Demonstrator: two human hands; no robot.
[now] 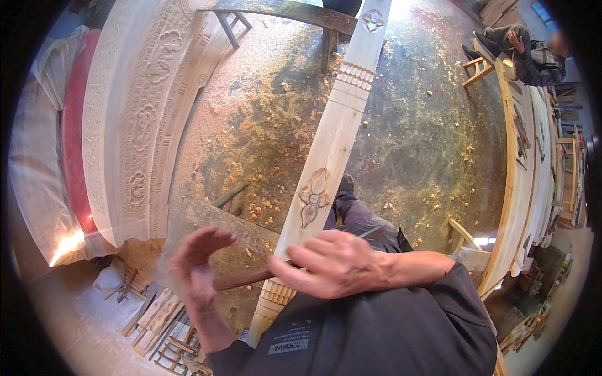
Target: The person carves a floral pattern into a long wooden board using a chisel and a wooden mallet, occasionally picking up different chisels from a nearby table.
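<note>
A long pale wooden beam (342, 125) runs away from me, carved with a flower (313, 199) and bands of notched ridges (355, 76). Over its near part, my right hand (332, 263) is closed round a chisel. The chisel's brown wooden handle (244, 279) sticks out to the left, and a grey metal blade (371, 232) shows beyond the knuckles; its tip is hard to make out. At the handle's end my left hand (197, 263) is open, fingers stretched and slightly blurred. Whether its palm touches the handle, I cannot tell.
A wooden bench (285, 14) supports the beam's far part. Large carved panels (135, 125) stand at the left. To the right is a long workbench (509, 144) with tools, a seated person (523, 53) beyond. Wood shavings (263, 144) litter the floor.
</note>
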